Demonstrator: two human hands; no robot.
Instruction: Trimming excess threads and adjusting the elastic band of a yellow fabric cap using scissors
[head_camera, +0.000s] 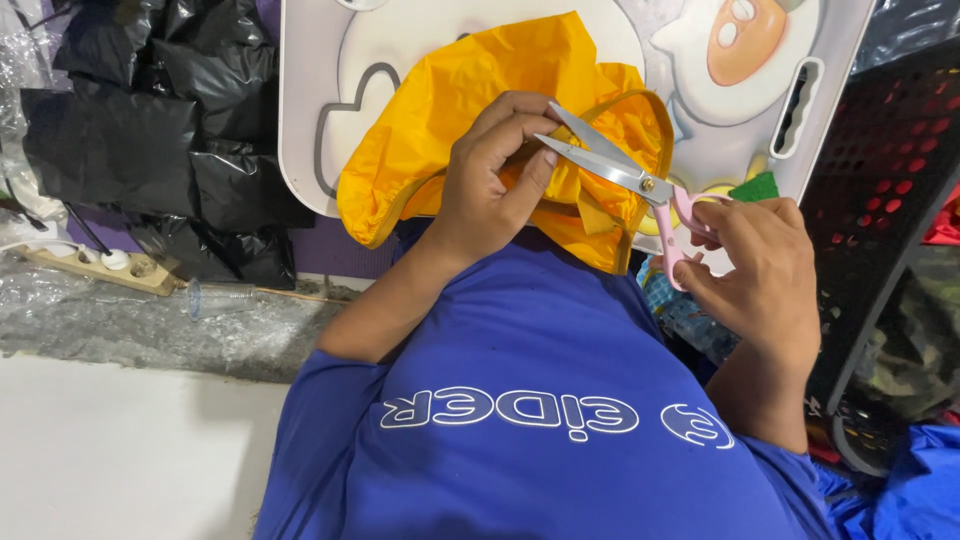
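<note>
at mid frame the left hand (490, 175) pinches the yellow fabric (440, 110); the right hand (765, 265) grips pink-handled scissors (625, 175), blades parted. best keep the cloth taut, fingertips clear.

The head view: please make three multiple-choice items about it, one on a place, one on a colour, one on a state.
1. Where does the yellow fabric lie?
A. on the white tray
B. on the floor
C. in the black crate

2. What colour are the handles of the scissors?
A. green
B. pink
C. black

3. How do the scissor blades stand?
A. shut
B. open at the fabric
C. hidden

Answers:
1 A, the fabric rests over the white tray.
2 B, pink loops show in the right hand.
3 B, the two blades part where the left hand pinches the fabric.
</note>
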